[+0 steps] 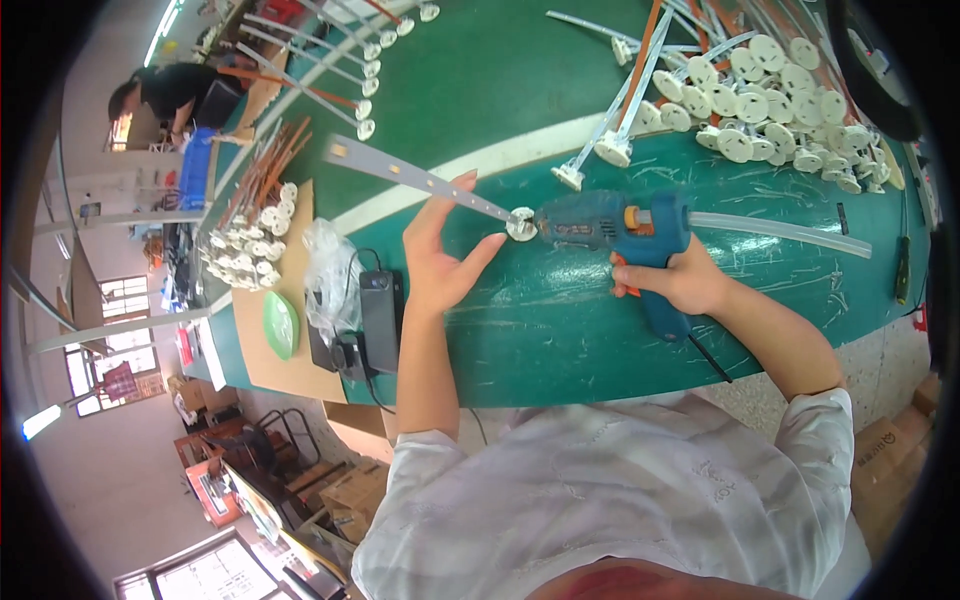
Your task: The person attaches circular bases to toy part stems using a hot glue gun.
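My right hand (692, 277) grips a blue hot glue gun (590, 218), a finger at its orange trigger. A clear glue stick (780, 228) sticks out of its back. The gun's nozzle end is at a small round white base (521, 224), from which a pale LED strip (420, 181) rises toward the camera. My left hand (440, 260) is beside that strip, thumb and fingers spread. Its thumb tip is close to the base, and the strip crosses in front of its fingers. Whether the fingers touch the strip is hard to see.
Many white-based strips (760, 105) lie heaped at the far right, and another bunch (245, 245) sits at left. A black power adapter (380, 310), a plastic bag (332, 270) and a green dish (281, 325) are left. A screwdriver (904, 270) lies right. Another person (170, 98) stands far left.
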### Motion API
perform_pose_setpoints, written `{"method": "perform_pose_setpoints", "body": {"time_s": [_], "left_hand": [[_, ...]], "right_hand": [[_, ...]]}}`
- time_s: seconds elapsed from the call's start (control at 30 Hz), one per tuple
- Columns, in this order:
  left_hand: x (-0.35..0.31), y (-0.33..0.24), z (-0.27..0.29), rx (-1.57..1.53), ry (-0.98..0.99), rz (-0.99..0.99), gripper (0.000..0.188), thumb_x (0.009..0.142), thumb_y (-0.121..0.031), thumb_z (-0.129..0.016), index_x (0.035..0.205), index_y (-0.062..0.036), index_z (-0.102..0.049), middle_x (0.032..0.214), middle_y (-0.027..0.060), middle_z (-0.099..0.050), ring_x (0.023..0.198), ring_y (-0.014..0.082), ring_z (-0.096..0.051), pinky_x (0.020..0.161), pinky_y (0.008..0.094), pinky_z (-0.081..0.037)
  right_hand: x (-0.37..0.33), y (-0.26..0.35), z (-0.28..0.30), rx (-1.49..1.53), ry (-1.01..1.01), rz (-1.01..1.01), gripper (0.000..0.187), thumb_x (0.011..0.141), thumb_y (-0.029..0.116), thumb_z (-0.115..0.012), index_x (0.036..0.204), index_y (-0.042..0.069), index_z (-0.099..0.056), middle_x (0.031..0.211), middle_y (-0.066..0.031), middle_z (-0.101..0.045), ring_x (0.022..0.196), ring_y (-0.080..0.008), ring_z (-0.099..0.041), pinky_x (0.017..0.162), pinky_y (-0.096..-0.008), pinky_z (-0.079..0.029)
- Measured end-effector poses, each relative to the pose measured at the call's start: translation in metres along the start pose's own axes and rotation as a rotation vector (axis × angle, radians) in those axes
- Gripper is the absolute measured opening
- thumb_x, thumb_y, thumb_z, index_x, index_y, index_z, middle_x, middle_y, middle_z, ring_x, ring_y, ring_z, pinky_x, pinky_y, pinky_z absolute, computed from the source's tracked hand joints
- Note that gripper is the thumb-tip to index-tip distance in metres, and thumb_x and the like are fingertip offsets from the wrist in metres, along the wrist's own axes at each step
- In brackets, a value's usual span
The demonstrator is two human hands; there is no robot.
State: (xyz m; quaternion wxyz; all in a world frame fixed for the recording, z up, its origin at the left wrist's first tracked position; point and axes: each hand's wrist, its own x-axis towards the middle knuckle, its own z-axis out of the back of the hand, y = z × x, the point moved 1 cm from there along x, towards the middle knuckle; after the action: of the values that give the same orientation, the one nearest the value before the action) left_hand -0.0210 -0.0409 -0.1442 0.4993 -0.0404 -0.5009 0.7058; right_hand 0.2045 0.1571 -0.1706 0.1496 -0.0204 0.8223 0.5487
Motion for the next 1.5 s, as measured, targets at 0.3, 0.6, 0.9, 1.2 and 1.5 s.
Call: {"method": "perform_pose_setpoints", "body": {"time_s": [0.3,0.6,0.9,1.2,1.5], "left_hand": [[0.037,-0.033,0.005,0.062,0.162,-0.09,0.021,0.08,-0.003,-0.074,0.101,-0.0014,-0.074,0.102,0.0127,-0.074,0.097,0.0248,-0.072,0.087,0.0322,-0.053],[0.018,-0.025,0.011,-0.074,0.095,0.052,0.012,0.079,0.003,-0.075,0.09,0.0021,-0.072,0.092,0.0105,-0.075,0.085,0.0163,-0.071,0.079,0.0284,-0.053],[-0.025,-0.029,-0.01,0.086,-0.44,0.062,0.012,0.077,0.001,-0.08,0.083,0.0015,-0.07,0.076,0.0076,-0.073,0.069,0.0099,-0.068,0.062,0.0197,-0.048],[-0.033,-0.051,-0.012,0.299,-0.43,0.113,0.015,0.08,0.006,-0.078,0.087,0.0071,-0.064,0.082,0.012,-0.069,0.073,0.0135,-0.068,0.069,0.0236,-0.055],[-0.035,-0.042,-0.012,0.328,-0.455,0.023,0.016,0.076,0.003,-0.081,0.083,-0.0009,-0.067,0.074,0.0087,-0.073,0.059,0.0157,-0.068,0.057,0.0211,-0.049]], "right_hand": [[0.002,0.003,-0.004,-0.023,-0.03,0.06,0.025,0.084,0.003,-0.073,0.102,0.001,-0.056,0.086,-0.0073,-0.062,0.075,-0.0176,-0.066,0.071,-0.0345,-0.055],[0.0,0.005,0.002,-0.019,0.027,0.008,0.027,0.084,0.003,-0.073,0.105,0.0,-0.058,0.09,-0.0088,-0.065,0.082,-0.0197,-0.067,0.074,-0.0334,-0.052],[-0.003,0.0,0.001,0.072,-0.009,0.009,0.031,0.081,0.0,-0.073,0.108,-0.002,-0.057,0.091,-0.0097,-0.065,0.085,-0.0209,-0.067,0.079,-0.0345,-0.054],[-0.01,0.001,-0.01,-0.168,0.067,-0.108,0.023,0.082,0.006,-0.075,0.102,0.004,-0.064,0.092,-0.0045,-0.067,0.086,-0.0155,-0.065,0.08,-0.0313,-0.051],[-0.007,-0.006,-0.022,-0.203,0.068,-0.086,0.015,0.085,0.006,-0.073,0.097,0.003,-0.065,0.09,-0.0035,-0.067,0.085,-0.0119,-0.063,0.076,-0.0289,-0.052]]}}
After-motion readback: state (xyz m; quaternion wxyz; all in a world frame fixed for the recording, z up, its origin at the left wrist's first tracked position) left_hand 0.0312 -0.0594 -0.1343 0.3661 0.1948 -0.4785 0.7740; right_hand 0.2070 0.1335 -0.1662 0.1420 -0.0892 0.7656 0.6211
